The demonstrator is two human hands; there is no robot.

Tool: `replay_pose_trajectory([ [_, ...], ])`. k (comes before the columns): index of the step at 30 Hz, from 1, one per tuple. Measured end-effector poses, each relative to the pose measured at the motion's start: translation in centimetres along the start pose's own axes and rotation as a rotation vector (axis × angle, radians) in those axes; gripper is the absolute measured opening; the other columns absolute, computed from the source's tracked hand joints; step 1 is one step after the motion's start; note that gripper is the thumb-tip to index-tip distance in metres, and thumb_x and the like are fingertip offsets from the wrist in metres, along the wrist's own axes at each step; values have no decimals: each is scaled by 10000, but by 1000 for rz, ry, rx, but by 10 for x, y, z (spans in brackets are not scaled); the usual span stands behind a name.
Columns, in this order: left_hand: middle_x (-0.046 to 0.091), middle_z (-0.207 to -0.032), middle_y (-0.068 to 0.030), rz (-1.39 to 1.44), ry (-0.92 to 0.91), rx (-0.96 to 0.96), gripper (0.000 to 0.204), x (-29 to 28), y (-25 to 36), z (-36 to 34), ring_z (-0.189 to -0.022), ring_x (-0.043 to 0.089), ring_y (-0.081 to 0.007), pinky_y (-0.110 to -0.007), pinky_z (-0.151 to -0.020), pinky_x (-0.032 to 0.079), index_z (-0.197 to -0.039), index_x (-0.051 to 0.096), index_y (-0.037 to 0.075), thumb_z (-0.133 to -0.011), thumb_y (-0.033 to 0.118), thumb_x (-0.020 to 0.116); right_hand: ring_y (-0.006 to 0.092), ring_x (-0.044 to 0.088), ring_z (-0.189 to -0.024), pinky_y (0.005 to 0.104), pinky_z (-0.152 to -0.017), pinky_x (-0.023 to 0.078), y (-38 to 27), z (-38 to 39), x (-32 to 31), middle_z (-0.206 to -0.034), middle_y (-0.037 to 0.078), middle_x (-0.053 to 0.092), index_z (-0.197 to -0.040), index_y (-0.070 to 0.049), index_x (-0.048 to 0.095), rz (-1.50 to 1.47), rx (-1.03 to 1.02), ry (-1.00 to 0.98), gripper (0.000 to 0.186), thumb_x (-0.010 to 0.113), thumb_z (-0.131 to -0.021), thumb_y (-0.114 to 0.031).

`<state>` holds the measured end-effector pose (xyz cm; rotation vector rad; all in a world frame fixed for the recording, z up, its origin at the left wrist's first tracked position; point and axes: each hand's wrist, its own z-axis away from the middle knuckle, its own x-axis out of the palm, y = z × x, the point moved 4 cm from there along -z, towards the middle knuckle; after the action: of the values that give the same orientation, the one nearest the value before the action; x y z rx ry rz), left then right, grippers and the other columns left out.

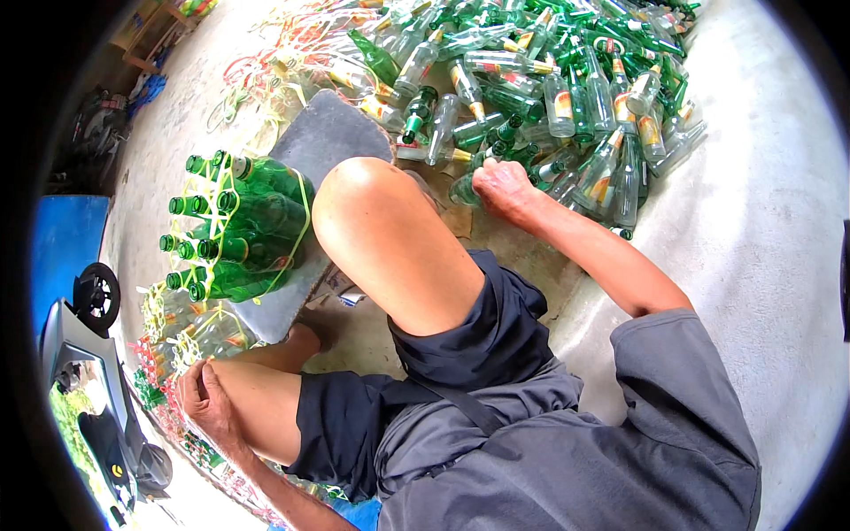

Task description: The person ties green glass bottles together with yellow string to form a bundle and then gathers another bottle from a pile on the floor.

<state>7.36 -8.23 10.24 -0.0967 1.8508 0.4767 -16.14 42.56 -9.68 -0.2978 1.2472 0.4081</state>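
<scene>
My right hand is closed around a green glass bottle at the near edge of a heap of loose bottles; the fingers cover part of it. My left hand rests on my left knee, fingers loosely bent and slightly apart, holding nothing that shows. Between my legs and the far left, a bundle of green bottles bound with yellow-green strapping stands upright on a grey board. Neither hand touches the bundle.
The heap of green and clear bottles spreads across the far side. Loose pink and yellow straps lie beside it. More strapped bottles stand low at the left, near a parked scooter. A pale wall rises at the right.
</scene>
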Motion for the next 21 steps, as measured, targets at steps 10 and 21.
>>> replay_pose_trajectory([
  [10, 706, -1003, -107, -10, 15, 42, 130, 1, 6, -3, -949, 634, -266, -387, -861, 508, -1086, 738, 19, -987, 74, 675, 332, 758, -989, 444, -813, 629, -6, -60, 9, -1005, 171, 768, -949, -57, 805, 16, 1, 57, 191, 757, -765, -64],
  [21, 716, -1033, -126, -55, -14, -20, 147, 1, 13, -4, -989, 640, -299, -409, -909, 505, -1095, 737, 19, -1006, 114, 669, 312, 769, -1026, 449, -795, 637, -2, -84, -4, -1002, 124, 792, -995, -110, 815, 74, 41, 3, 193, 740, -818, -92],
])
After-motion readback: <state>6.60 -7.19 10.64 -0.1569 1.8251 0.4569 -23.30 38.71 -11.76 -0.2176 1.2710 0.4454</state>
